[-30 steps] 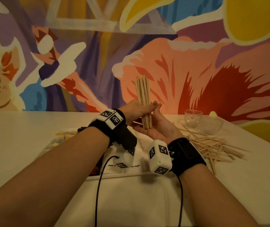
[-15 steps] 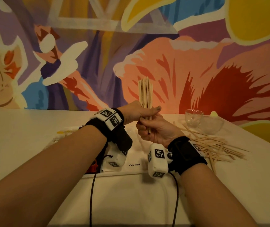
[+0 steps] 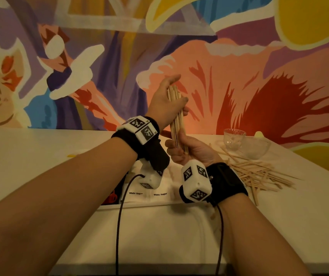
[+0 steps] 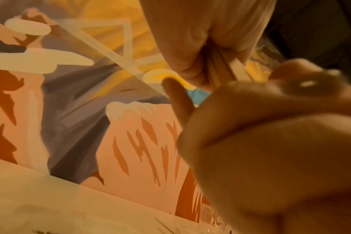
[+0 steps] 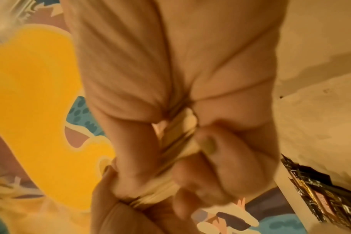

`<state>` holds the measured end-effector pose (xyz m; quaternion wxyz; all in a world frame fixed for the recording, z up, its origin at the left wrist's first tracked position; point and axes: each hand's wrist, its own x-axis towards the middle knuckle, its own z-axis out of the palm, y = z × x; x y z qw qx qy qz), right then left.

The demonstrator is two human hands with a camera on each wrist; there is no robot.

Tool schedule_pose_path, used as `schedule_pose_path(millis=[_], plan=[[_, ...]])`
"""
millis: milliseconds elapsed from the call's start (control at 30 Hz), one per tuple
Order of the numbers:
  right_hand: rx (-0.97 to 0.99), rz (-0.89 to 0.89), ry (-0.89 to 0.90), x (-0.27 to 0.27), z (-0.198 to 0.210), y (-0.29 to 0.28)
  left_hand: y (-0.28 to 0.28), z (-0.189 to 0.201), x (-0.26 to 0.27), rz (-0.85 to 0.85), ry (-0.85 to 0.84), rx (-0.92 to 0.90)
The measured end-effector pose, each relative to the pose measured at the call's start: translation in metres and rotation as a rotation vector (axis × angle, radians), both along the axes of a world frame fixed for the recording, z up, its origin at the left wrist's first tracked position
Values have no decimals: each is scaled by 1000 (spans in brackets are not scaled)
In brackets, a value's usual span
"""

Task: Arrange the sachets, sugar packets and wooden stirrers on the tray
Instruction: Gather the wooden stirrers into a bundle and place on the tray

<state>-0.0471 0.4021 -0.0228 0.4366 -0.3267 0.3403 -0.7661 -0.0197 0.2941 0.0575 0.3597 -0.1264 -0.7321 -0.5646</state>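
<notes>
In the head view I hold a bundle of wooden stirrers (image 3: pixel 176 120) nearly upright above the white tray (image 3: pixel 139 206). My left hand (image 3: pixel 179 89) is raised along the bundle's upper half, with the thumb pressed over it and the fingers behind. My right hand (image 3: pixel 179 148) grips the bundle's lower end in a fist. The right wrist view shows the stirrers (image 5: pixel 180 136) clamped between curled fingers and palm. Two white sugar packets (image 3: pixel 147 193) lie in the tray, and dark sachets (image 3: pixel 111 198) sit to their left. My arms hide most of the tray.
A loose heap of stirrers (image 3: pixel 259 176) lies on the white table to the right of the tray. Behind the heap stand two small glass bowls (image 3: pixel 234 138) (image 3: pixel 256 148). A painted wall closes off the back of the table. Cables hang from both wrists.
My left hand has slid from the bundle's lower part up to its upper half. My right hand closed round the lower end. The bundle now leans slightly left.
</notes>
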Motion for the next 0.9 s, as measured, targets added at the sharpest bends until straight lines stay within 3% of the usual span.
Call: schedule_pose_path(millis=[167,267,433,600,767,900], plan=[[5,-206,-291,-3,8,-4,-3,0,-6,86,71,75],[13,-230,-490,-2,9,-6,5,-4,-8,73,104,34],[67,-190,-639,-2,10,-3,16,-11,-12,49,100,48],[135,-171,-620,6,12,4,24,-16,-15,58,75,75],[240,-419,-371,6,19,-4,30,-11,-14,52,67,-7],[261,-481,-354,12,23,-2,31,-6,-15,97,145,-71]])
